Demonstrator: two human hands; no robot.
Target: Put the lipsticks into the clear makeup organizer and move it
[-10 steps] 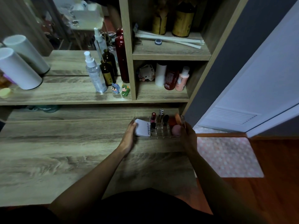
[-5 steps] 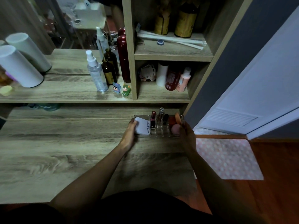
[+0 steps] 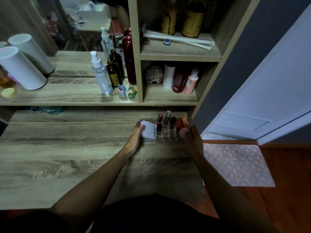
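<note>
Both hands, left hand (image 3: 134, 140) and right hand (image 3: 193, 140), clamp fingers on the ends of the clear plastic makeup organizer (image 3: 165, 136) between them on the wood-grain desk (image 3: 67, 148); uneven tilting could topple the upright lipsticks (image 3: 159, 122).

2 small figurines (image 3: 127, 92) stand beside a clear spray bottle (image 3: 101, 76) on the shelf (image 3: 67, 96).

White compact (image 3: 149, 132), touching the left hand (image 3: 134, 140): "4U2skin". Red bottle (image 3: 178, 81) on the shelf above the hands: lettering was illegible.
</note>
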